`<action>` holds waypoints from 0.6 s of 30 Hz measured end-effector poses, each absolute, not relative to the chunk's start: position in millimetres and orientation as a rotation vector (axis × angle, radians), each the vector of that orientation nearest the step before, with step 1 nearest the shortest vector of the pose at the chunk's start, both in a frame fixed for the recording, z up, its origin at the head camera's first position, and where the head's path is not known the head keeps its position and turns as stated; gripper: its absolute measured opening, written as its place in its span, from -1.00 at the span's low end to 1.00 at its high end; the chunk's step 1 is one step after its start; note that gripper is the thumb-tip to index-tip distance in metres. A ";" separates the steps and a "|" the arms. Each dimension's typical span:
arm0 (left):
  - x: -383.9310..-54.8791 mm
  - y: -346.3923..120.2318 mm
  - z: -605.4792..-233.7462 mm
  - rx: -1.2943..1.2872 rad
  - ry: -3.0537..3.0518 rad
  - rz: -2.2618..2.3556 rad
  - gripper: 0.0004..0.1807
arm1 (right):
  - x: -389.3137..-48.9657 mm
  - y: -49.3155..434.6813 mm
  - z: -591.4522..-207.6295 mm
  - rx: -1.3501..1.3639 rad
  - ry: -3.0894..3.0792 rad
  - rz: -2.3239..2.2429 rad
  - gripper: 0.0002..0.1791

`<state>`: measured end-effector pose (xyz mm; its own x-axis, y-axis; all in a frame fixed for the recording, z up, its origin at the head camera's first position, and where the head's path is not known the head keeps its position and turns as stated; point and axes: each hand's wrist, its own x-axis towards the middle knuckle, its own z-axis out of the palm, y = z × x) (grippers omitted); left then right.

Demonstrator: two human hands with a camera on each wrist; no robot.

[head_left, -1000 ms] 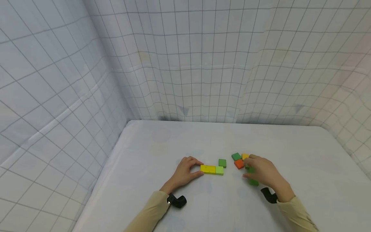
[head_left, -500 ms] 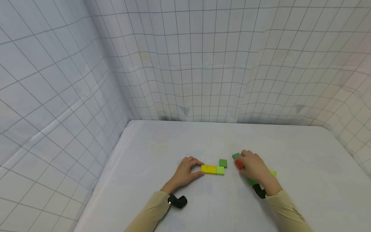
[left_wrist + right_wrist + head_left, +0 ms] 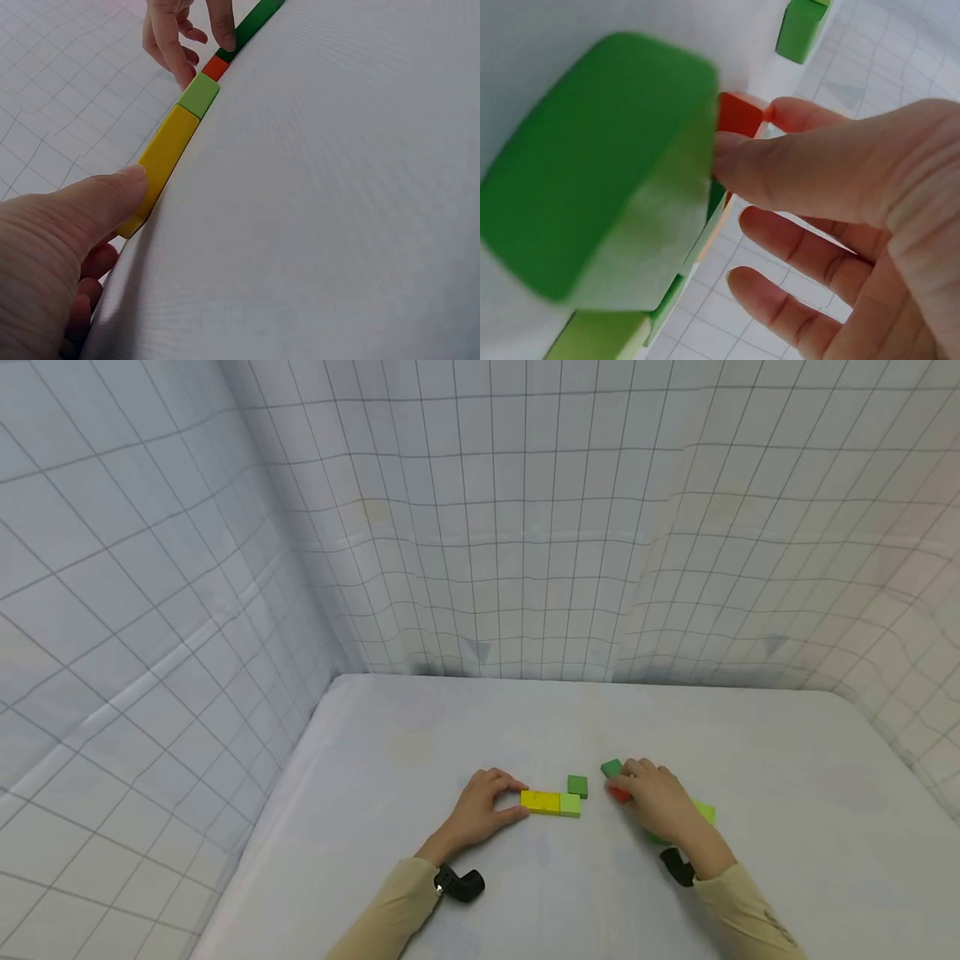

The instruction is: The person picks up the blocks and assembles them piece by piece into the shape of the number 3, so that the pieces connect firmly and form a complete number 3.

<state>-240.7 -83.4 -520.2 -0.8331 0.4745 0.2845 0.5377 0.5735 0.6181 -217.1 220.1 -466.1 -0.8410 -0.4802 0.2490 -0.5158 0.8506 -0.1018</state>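
Observation:
My left hand (image 3: 476, 810) pinches the left end of a long yellow block (image 3: 540, 802) lying on the white tabletop; the thumb (image 3: 120, 195) presses its near side. A light green block (image 3: 570, 806) abuts the yellow one's right end, and a small green block (image 3: 577, 786) lies just behind that. To the right, my right hand (image 3: 658, 802) reaches down with thumb and index finger on opposite sides of a red block (image 3: 739, 114). Its other fingers are loosely bent. Part of the red block is covered by the fingers.
A green block (image 3: 611, 768) lies behind the red one. Partly hidden under the right hand are a bright light green block (image 3: 706, 812) and a green block (image 3: 600, 165) close to that wrist. Grid-patterned white cloth (image 3: 525, 527) hangs behind the table.
My right hand has moved left from above the green blocks to the red block, and its thumb and index finger have closed in on it. The left hand stays on the yellow block.

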 end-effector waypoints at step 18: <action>-243.8 -82.4 -523.0 -0.892 -2.691 -1.098 -0.65 | -211.8 221.3 -465.7 0.883 -2.812 0.346 -0.53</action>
<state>-243.8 -82.4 -523.0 -0.8231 0.4817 0.3007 0.5546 0.5682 0.6079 -211.8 221.3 -465.7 -0.8093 -0.5392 0.2328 -0.5796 0.7973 -0.1681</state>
